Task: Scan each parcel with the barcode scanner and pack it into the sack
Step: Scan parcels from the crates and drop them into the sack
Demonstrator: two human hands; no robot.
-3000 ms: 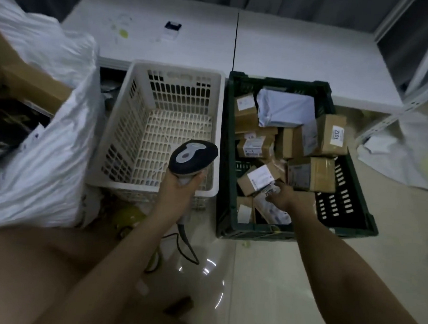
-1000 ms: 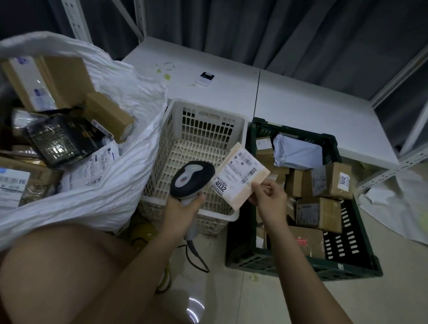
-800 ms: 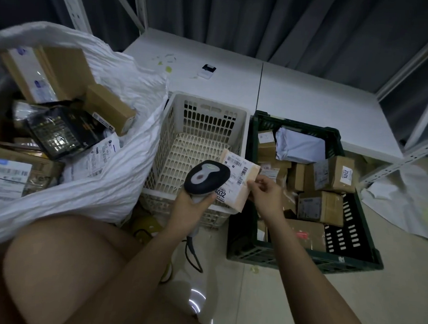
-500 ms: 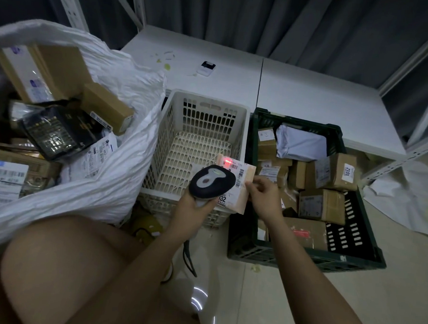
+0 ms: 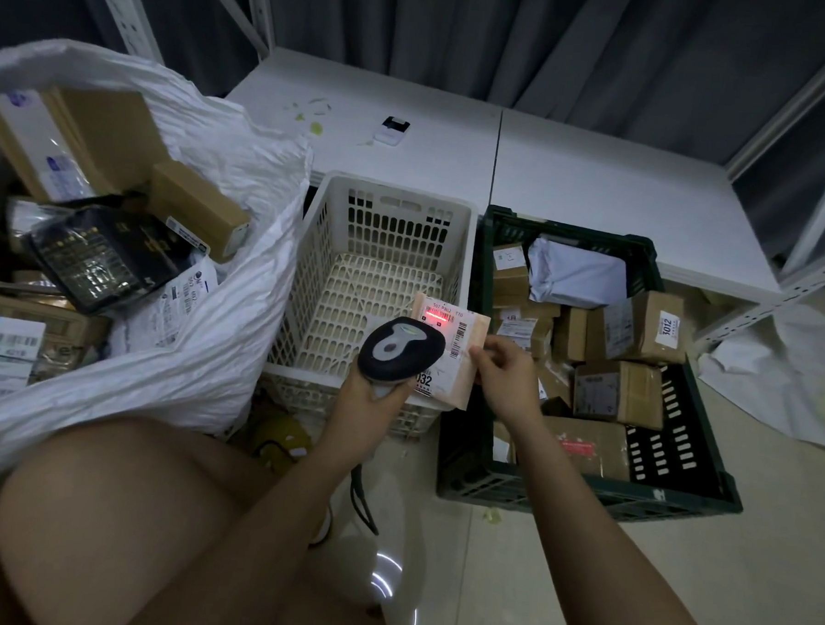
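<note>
Scan step: our left hand (image 5: 372, 408) gripped the scanner (image 5: 401, 352), right hand (image 5: 505, 372) pinched the parcel (image 5: 451, 348) just beyond it; next, we judged, sack (image 5: 217, 350) leftward.

Two bare forearms reach forward from the bottom of the view, side by side and close together. The left hand (image 5: 365, 405) is curled around the handle of a barcode scanner (image 5: 401, 350), the scanner's head above the fist. The right hand (image 5: 507, 374) is raised just beside it, wrist bent slightly, thumb and fingertips pinching the right edge of a flat parcel (image 5: 449, 350). A bare knee and thigh fill the lower left, below the left forearm.
</note>
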